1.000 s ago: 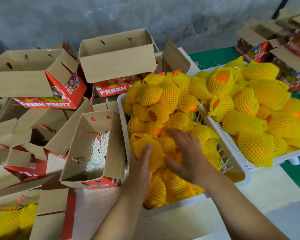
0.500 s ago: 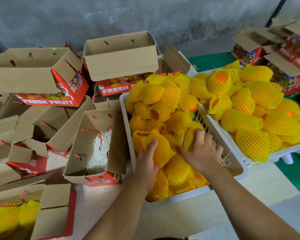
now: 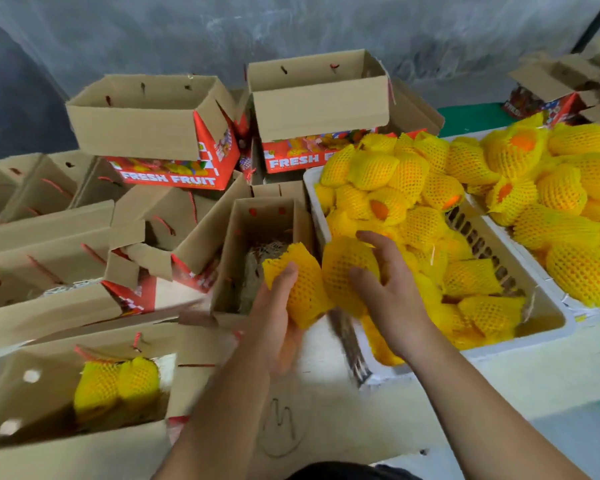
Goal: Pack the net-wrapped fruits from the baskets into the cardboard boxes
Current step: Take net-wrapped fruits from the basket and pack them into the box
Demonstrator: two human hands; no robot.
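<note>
At frame centre, one net-wrapped fruit (image 3: 303, 289) is gripped by the left hand's (image 3: 274, 327) curled fingers, another (image 3: 347, 268) by the right hand's (image 3: 392, 299).

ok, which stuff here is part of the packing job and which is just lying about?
In play: left hand and right hand, each holding a netted fruit; near basket; open box.
Idle: stacked boxes; far basket; green mat.

Mottled grey concrete wall (image 3: 187, 32) behind; pale work surface (image 3: 499, 386) below; green floor (image 3: 471, 114) beyond.
</note>
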